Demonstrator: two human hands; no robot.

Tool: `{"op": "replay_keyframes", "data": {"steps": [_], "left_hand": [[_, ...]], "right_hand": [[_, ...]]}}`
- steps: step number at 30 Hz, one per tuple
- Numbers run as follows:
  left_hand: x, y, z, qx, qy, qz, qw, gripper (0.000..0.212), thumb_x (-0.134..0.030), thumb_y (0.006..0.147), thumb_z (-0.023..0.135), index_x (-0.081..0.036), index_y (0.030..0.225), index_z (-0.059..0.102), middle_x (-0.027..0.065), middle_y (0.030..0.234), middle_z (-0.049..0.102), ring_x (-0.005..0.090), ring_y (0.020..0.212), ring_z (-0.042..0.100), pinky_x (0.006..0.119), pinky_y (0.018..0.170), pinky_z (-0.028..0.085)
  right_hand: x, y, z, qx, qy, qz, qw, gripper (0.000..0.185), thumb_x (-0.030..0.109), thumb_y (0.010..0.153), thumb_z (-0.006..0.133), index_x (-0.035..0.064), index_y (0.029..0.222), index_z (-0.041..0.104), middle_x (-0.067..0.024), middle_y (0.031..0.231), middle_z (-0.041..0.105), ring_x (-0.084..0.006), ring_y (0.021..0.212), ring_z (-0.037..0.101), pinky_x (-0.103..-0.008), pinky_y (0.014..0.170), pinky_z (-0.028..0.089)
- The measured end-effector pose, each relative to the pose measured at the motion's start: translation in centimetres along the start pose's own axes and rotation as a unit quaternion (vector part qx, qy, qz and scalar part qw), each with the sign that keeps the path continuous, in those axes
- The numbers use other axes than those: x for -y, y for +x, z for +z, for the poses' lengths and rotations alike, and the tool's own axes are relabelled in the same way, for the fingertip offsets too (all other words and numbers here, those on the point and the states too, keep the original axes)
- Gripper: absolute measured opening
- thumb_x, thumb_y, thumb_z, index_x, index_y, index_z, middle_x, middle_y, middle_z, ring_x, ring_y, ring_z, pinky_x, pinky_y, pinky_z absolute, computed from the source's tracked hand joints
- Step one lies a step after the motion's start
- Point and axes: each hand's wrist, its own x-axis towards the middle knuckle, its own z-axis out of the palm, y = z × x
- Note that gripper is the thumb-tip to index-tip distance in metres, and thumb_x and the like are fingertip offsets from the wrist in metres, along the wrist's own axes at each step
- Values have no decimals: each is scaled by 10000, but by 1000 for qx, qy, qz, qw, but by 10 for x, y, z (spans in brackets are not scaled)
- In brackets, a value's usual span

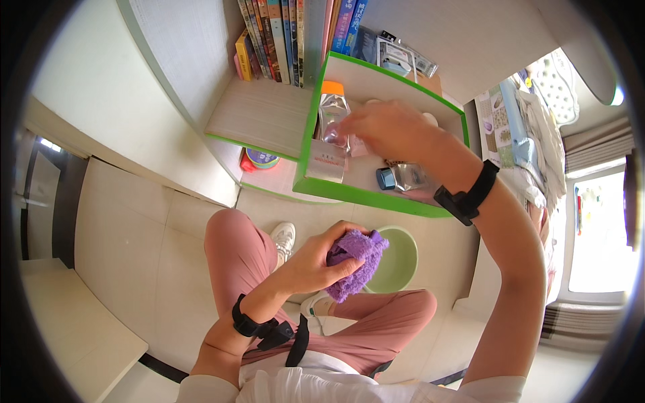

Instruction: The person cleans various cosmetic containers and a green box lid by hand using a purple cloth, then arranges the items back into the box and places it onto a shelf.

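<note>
My left hand [322, 259] grips a bunched purple plush cloth [360, 262] above my lap. Over the pulled-out drawer [383, 204] with bright green edges, my right hand [385, 126] is blurred, its fingers pointing left. The fingertips come close to a silvery, clear-looking container [333, 108] with an orange cap; whether they grip anything cannot be made out. Below them, a pale box [326, 161] bearing writing sits in the drawer's front left corner. A clear bottle [405, 177] with a dark blue cap lies near the front. My right hand and forearm hide part of the contents.
A light green basin [395, 259] stands on the tiled floor [191, 242] between my knees and the drawer. Books [277, 43] fill part of the shelf at the back left. Packaged items [403, 58] lie behind the drawer. A bed [524, 136] is at the right.
</note>
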Motion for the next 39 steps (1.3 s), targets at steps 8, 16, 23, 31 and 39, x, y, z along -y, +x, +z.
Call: {"op": "replay_keyframes", "data": {"steps": [8, 16, 23, 31, 39], "left_hand": [[2, -1, -2, -14, -21, 8, 1000, 444, -158, 863, 675, -28, 1252, 505, 53, 1099, 594, 94, 950, 560, 262, 839, 466], [-3, 8, 6, -12, -26, -8, 1000, 431, -132, 863, 668, -22, 1246, 504, 43, 1100, 591, 90, 952, 554, 260, 838, 467], [2, 8, 4, -23, -21, -4, 999, 428, -144, 870, 668, -18, 1244, 501, 47, 1098, 587, 91, 946, 554, 258, 834, 469], [3, 6, 2, -37, -7, 3, 999, 414, -145, 873, 665, -23, 1234, 504, 59, 1095, 594, 101, 959, 564, 268, 838, 474], [5, 3, -2, -45, -6, 8, 999, 401, -135, 876, 662, -23, 1227, 503, 58, 1066, 603, 105, 925, 577, 268, 819, 484]], "right_hand": [[-21, -48, -23, 235, 133, 192, 944, 197, 205, 763, 727, 136, 942, 682, -24, 844, 691, -241, 776, 657, -361, 683, 500], [11, -56, -11, 266, 62, 145, 951, 318, 191, 701, 763, 138, 969, 600, -66, 842, 653, -282, 820, 655, -406, 674, 488], [3, -58, -20, 242, 82, 116, 960, 308, 204, 701, 767, 80, 904, 573, -92, 905, 648, -305, 890, 648, -426, 739, 496], [7, -64, -8, 254, 108, 173, 946, 420, 108, 675, 765, 140, 1016, 522, -60, 842, 641, -291, 810, 650, -394, 676, 486], [11, -57, -10, 285, 51, 144, 946, 417, 126, 668, 768, 137, 1028, 557, -77, 854, 640, -296, 807, 646, -401, 693, 497]]}}
